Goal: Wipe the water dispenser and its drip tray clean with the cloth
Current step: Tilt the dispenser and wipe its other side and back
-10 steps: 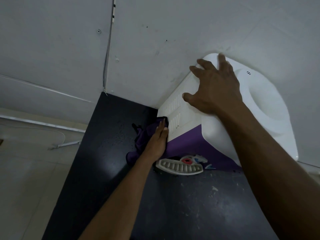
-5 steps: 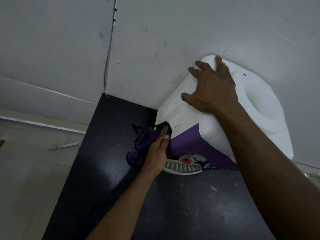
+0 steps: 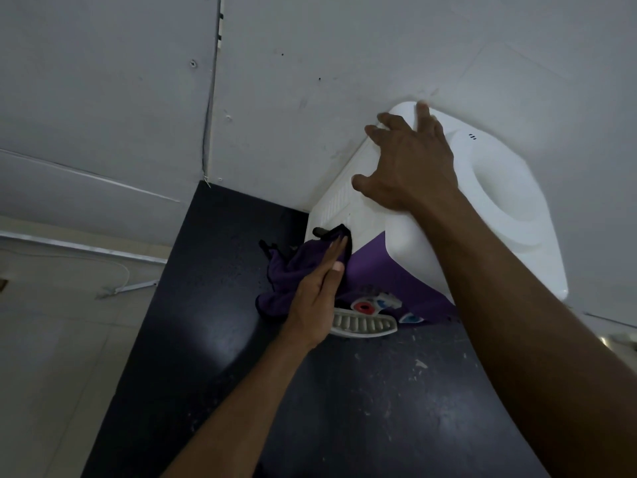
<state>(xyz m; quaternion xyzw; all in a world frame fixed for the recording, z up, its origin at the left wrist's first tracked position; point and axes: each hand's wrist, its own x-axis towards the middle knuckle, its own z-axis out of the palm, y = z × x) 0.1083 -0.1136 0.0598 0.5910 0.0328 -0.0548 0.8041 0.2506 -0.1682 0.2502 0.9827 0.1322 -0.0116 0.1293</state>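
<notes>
A white and purple water dispenser [image 3: 499, 208] stands on a dark counter against the wall. Its white slotted drip tray [image 3: 365, 326] sticks out at the bottom front, below a red tap [image 3: 362, 307] and a blue tap [image 3: 410, 318]. My left hand [image 3: 319, 298] presses a purple cloth [image 3: 293, 270] flat against the dispenser's left side, fingers straight. My right hand [image 3: 410, 167] rests spread on the top left corner of the dispenser, fingers over its edge.
The dark counter [image 3: 206, 322] runs from the wall toward me, speckled with pale flecks in front of the tray. A grey panelled wall [image 3: 310, 81] is behind. At the left, the floor [image 3: 51, 339] lies below, with a cable and a metal rail.
My left hand slid the cloth a little up along the dispenser's left side. My right hand stayed on the top corner.
</notes>
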